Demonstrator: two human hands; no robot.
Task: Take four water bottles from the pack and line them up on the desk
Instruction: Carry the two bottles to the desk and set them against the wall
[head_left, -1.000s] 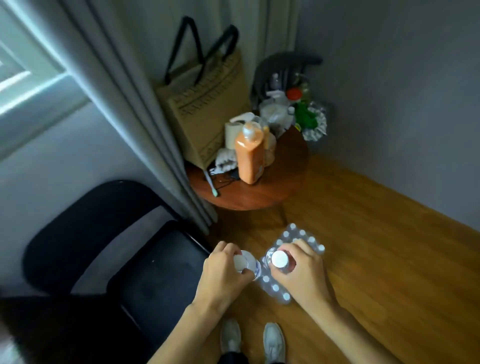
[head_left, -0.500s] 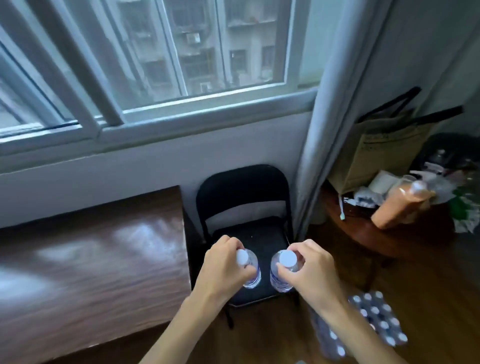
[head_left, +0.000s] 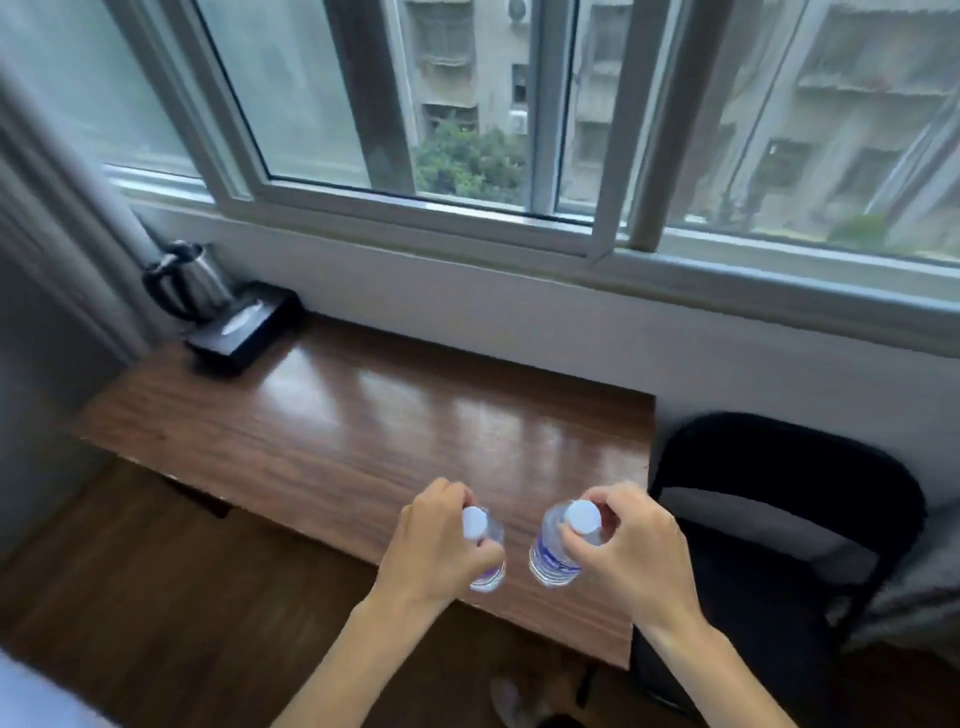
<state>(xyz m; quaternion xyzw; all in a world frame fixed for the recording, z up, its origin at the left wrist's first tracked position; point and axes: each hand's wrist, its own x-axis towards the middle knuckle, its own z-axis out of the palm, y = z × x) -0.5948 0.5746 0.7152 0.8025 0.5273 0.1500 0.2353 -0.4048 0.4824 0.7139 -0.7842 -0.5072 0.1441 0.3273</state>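
My left hand (head_left: 436, 545) grips a clear water bottle (head_left: 485, 551) by its neck, just under its white cap. My right hand (head_left: 628, 551) holds a second water bottle (head_left: 553, 556) the same way; a blue label shows on its side. Both bottles hang upright in the air over the near edge of the brown wooden desk (head_left: 337, 415), a short gap between them. The pack of bottles is out of view.
At the desk's far left corner stand a steel kettle (head_left: 189, 278) and a black tissue box (head_left: 244, 330). A black chair (head_left: 769, 530) sits right of the desk. A window runs along the wall behind, a grey curtain (head_left: 57, 234) hangs at left.
Both hands lifted the two bottles from the pack on the floor and carried them left, past the chair, to above the desk's near edge. The view swung left with them.
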